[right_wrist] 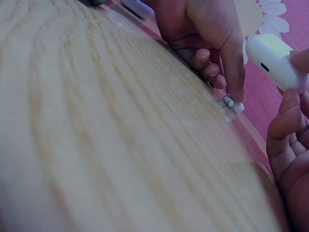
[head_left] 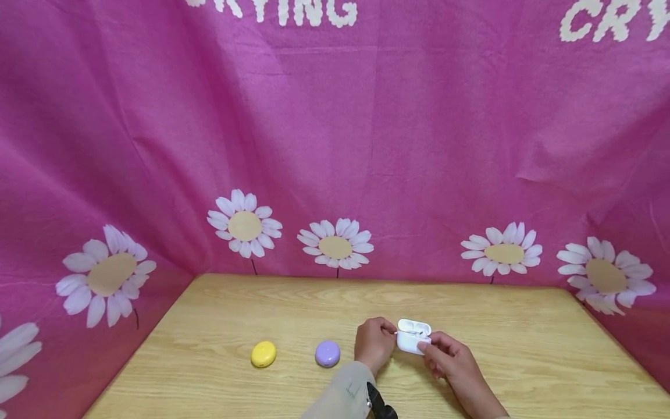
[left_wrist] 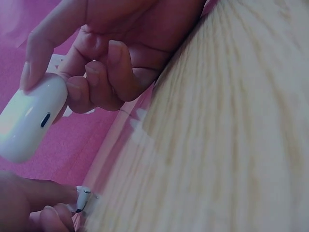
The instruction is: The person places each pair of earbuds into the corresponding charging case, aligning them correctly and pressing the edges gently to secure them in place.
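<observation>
My right hand (head_left: 454, 359) grips a white earbud case (head_left: 411, 341) at its right side, thumb on the front. The case's lid (head_left: 414, 326) stands raised, and a white earbud shows in the right part of the opening. Beside the case on the left, my left hand (head_left: 374, 342) pinches another white earbud (right_wrist: 229, 101) between thumb and fingers, close over the table. In the left wrist view this earbud (left_wrist: 83, 198) peeks out past the fingertips, and the case (left_wrist: 34, 118) is seen from below, with its dark charging port showing.
Left of my hands, a purple round case (head_left: 327, 354) and a yellow round case (head_left: 263, 354) lie on the wooden table (head_left: 209, 390). A pink cloth (head_left: 419, 145) with daisies hangs behind and at both sides of the table.
</observation>
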The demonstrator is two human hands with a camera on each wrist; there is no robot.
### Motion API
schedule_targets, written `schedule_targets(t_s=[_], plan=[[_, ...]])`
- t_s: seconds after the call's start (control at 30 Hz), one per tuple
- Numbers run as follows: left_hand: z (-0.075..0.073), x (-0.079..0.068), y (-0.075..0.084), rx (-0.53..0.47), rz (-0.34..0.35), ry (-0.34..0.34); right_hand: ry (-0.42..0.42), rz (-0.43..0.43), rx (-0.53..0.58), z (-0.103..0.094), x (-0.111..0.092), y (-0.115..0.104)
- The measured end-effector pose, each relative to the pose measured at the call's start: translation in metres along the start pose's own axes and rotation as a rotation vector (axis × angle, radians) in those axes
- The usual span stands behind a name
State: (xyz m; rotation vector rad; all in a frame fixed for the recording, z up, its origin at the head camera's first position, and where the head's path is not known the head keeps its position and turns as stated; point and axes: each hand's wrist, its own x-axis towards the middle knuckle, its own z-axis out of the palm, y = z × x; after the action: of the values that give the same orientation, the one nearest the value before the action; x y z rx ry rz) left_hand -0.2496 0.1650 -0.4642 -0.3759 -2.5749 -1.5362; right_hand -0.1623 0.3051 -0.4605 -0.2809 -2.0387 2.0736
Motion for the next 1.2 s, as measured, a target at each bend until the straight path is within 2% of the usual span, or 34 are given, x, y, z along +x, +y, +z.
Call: schedule_targets(t_s=[0.17, 0.4, 0.57, 0.8, 1.03, 1.2], plan=[[-0.002, -0.001, 0.001, 0.022, -0.015, -0.015, -0.012, -0.005, -0.004, 0.000, 0.000, 0.000], [-0.002, -0.002, 0.001, -0.026, -0.025, -0.044, 0.000, -0.010, 0.007, -0.001, 0.001, 0.000], [-0.003, -0.006, -0.002, -0.133, -0.045, -0.073, -0.009, 0.006, 0.002, 0.000, 0.000, 0.002], [-0.004, -0.008, -0.004, -0.308, -0.011, -0.116, 0.010, 0.005, -0.020, -0.002, 0.000, -0.003], [-0.011, -0.009, -0.013, -0.491, -0.019, -0.144, 0.017, 0.011, -0.031, -0.002, -0.001, -0.003], [-0.018, -0.009, -0.010, -0.546, -0.046, -0.138, 0.022, 0.013, -0.022, 0.000, -0.001, -0.003]])
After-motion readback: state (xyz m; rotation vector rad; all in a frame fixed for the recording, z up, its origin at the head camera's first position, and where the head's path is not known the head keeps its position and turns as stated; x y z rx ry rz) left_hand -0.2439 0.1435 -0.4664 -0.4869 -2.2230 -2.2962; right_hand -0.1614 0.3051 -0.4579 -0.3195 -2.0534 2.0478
